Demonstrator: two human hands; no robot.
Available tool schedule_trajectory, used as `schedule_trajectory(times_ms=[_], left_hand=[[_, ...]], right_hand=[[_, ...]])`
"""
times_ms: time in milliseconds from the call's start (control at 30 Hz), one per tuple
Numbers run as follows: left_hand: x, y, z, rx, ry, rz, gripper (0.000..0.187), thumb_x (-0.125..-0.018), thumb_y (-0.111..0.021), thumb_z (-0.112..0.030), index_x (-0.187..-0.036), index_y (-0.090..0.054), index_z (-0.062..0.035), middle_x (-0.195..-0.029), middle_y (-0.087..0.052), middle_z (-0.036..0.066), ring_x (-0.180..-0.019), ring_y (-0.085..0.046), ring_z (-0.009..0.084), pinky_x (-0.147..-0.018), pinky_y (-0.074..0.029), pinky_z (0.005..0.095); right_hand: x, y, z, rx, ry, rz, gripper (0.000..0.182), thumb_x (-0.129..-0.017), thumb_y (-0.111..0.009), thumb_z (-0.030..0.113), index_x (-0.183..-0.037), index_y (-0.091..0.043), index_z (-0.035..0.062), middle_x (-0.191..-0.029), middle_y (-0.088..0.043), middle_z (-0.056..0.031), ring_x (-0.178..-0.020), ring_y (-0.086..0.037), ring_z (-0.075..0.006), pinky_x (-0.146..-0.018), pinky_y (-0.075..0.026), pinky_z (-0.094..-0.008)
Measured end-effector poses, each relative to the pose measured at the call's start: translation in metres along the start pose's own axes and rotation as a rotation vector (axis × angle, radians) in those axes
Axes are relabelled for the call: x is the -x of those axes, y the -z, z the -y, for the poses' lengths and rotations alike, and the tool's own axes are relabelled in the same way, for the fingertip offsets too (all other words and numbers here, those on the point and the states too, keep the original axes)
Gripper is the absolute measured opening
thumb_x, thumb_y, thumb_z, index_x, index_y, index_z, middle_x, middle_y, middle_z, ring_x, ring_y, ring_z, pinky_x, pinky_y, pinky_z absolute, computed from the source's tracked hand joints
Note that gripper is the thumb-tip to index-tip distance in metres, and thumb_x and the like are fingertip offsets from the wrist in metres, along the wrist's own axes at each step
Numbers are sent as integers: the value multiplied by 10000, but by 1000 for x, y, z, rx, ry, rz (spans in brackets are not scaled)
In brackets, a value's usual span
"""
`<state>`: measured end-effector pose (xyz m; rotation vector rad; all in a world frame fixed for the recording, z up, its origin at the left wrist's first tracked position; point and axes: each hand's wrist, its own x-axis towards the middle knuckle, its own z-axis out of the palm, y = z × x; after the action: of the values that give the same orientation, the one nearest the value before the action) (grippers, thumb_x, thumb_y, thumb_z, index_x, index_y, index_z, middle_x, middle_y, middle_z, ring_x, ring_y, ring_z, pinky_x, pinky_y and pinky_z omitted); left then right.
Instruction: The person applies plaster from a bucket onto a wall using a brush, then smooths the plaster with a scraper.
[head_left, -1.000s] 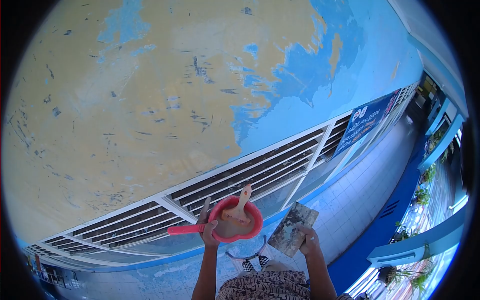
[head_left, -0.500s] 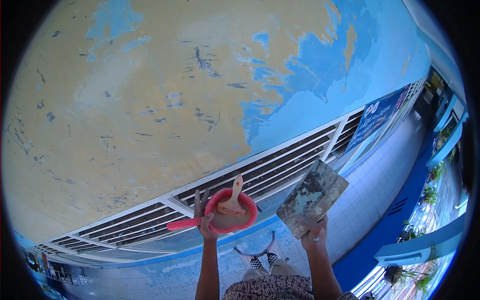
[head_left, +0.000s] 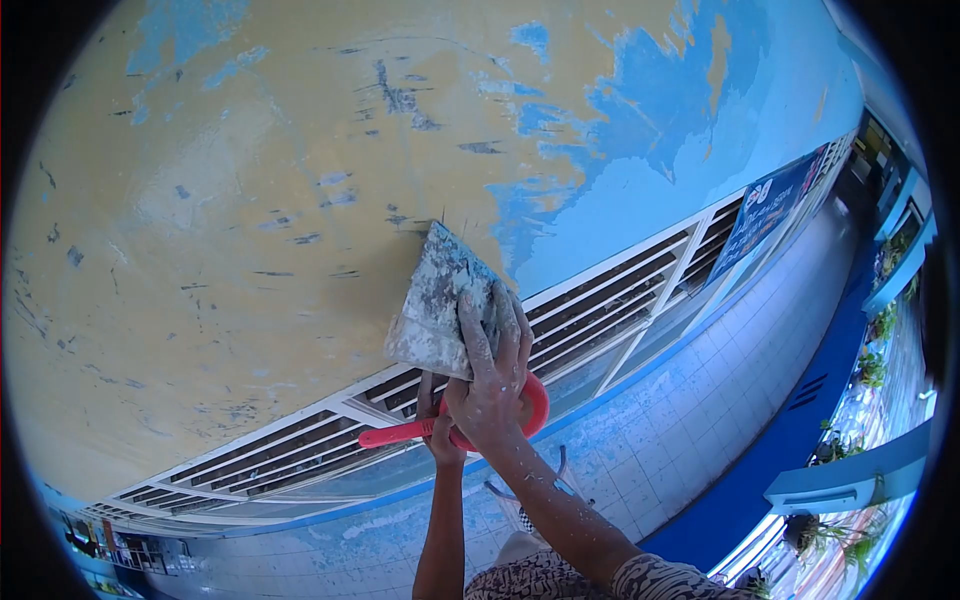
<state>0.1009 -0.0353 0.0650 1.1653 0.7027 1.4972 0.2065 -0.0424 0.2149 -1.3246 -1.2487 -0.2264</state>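
A flat, putty-smeared rectangular plate is gripped by my right hand, whose spread fingers press along its right side. The plate's upper tip meets the yellowish wall, near dark scratch marks. Beneath my right arm, my left hand holds a red pan with a handle. My right hand covers most of the pan's bowl, and the brush inside it cannot be made out.
White louvred slats run below the wall, with a blue banner to the right. Light floor tiles and a blue strip lie below. Potted plants stand at the lower right.
My right hand has swung left and up with the plate, from beside the pan onto the wall, and now crosses in front of the pan. The pan has shifted slightly right.
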Motion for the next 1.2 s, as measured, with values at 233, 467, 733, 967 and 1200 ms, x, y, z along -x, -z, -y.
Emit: schedule_trajectory(times_ms=[233,467,733,967,1200], left_hand=[[-12,17,27,72,13,-30,491,-859,-580,-134,-1305,-549,67,-1222,-651,167,-1101,-637,257,-993,-460,361],[-5,38,53,49,14,-87,344,-873,-634,-141,-1162,-666,43,-1187,-671,170,-1063,-658,312,-978,-471,401],[-4,54,89,-296,-99,10,321,-869,-654,-143,-1133,-681,37,-1163,-680,168,-1044,-662,332,-974,-474,419],[10,64,126,-595,-230,102,302,-865,-672,-145,-1108,-694,33,-1142,-688,167,-1028,-665,349,-970,-477,436],[1,96,127,-908,-427,163,319,-844,-715,-153,-1104,-698,31,-1100,-702,157,-1001,-672,370,-970,-479,461]], right_hand=[[15,-35,-8,0,-70,-227,724,-764,-793,250,-1407,-562,11,-1398,-474,-257,-1290,-460,-470,-1095,-320,-649],[22,-39,-13,29,-51,-213,764,-721,-841,303,-1357,-581,-31,-1376,-536,-277,-1304,-487,-497,-1117,-302,-666],[14,-30,-14,43,-87,-246,643,-767,-774,310,-1310,-641,-8,-1427,-551,-245,-1349,-488,-465,-1127,-321,-635],[5,-22,-26,89,-43,-209,618,-786,-754,296,-1302,-643,-26,-1377,-593,-248,-1329,-518,-456,-1125,-362,-602],[0,-11,-29,181,8,-147,559,-801,-725,232,-1285,-655,-40,-1361,-616,-222,-1320,-539,-431,-1120,-414,-555]])
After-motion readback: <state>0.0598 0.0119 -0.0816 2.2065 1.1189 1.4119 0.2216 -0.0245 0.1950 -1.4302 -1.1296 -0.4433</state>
